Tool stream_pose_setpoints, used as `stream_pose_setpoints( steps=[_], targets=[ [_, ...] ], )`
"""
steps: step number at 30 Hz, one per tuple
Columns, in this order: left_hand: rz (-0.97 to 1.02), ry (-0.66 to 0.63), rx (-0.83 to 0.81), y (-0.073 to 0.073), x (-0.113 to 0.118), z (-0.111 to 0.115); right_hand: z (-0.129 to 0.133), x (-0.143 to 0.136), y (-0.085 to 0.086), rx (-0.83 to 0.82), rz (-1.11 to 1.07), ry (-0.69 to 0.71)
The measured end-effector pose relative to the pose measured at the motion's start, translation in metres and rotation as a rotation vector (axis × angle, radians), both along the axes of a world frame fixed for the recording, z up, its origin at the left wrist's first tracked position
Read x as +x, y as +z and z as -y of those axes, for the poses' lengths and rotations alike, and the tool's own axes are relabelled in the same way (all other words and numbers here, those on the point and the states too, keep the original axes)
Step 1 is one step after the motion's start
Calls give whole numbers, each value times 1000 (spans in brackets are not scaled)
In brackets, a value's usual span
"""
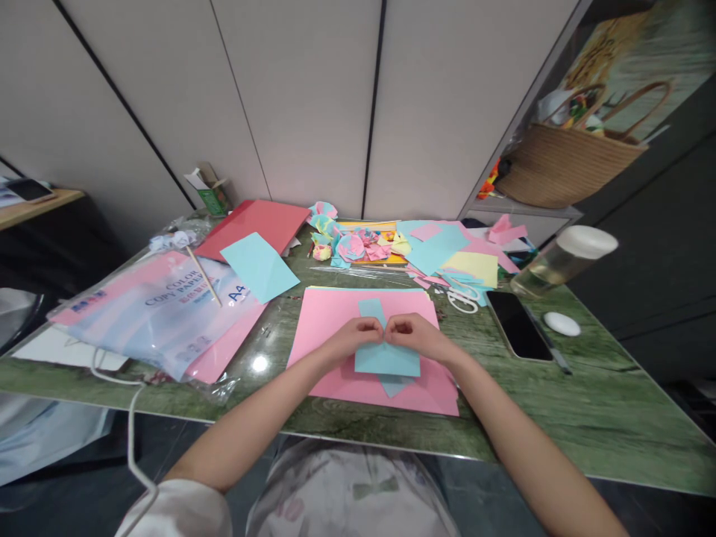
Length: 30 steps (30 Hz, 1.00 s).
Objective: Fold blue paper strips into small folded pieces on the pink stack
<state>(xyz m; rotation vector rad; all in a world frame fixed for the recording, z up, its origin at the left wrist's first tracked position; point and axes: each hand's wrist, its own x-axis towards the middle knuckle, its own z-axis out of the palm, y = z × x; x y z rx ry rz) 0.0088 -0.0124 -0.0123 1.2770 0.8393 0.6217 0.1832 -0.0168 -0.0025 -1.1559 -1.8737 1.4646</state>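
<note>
My left hand (361,334) and my right hand (407,331) meet above a stack of pink paper (324,328). The fingers of both are pinched on a light blue sheet of paper (387,361), touching at its upper middle. A narrower light blue piece (370,306) shows beyond the fingertips, and a bluish corner (396,385) pokes out below the sheet. Whether these pieces are joined is hidden by my hands. The pink stack lies flat on the green table with other colours peeking out at its far edge.
Left lie a bag of colour copy paper (168,313), a blue sheet (260,267) and a red folder (254,224). Crumpled paper flowers (351,246) and paper scraps (439,250) sit at the back. Scissors (463,298), a phone (517,324), a white case (562,324) and a bottle (559,261) stand right.
</note>
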Motion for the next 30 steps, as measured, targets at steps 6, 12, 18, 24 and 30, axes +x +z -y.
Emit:
stream_pose_setpoints(
  steps=[6, 12, 18, 24, 30],
  targets=[
    [38, 22, -24, 0, -6, -5, -3, 8, 3, -21, -6, -29],
    [126, 85, -146, 3, -22, -17, -6, 31, 12, -82, -65, -188],
    [128, 68, -117, 3, -13, -11, -5, 17, 7, -64, -65, -115],
    [-52, -15, 110, -8, -4, -6, -2, 1, -1, -20, -19, -10],
    [-109, -57, 166, -7, -5, -6, -2, 0, -2, -30, -6, -12]
  ],
)
